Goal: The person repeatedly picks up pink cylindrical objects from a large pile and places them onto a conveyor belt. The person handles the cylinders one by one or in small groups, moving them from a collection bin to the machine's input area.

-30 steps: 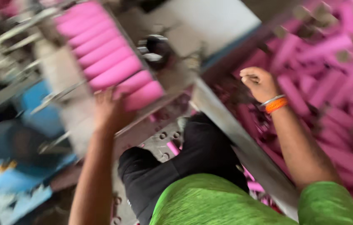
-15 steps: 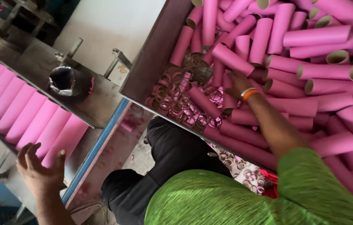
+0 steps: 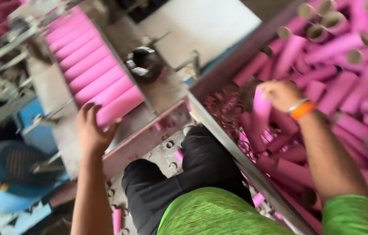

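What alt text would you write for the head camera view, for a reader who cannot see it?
Seen from above, the right hand grips a pink tube over a bin of pink tubes, while the left hand rests against a row of pink tubes on a metal tray.

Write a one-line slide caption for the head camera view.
Right hand grips a pink tube over a bin of tubes; left hand rests by a row of pink tubes.
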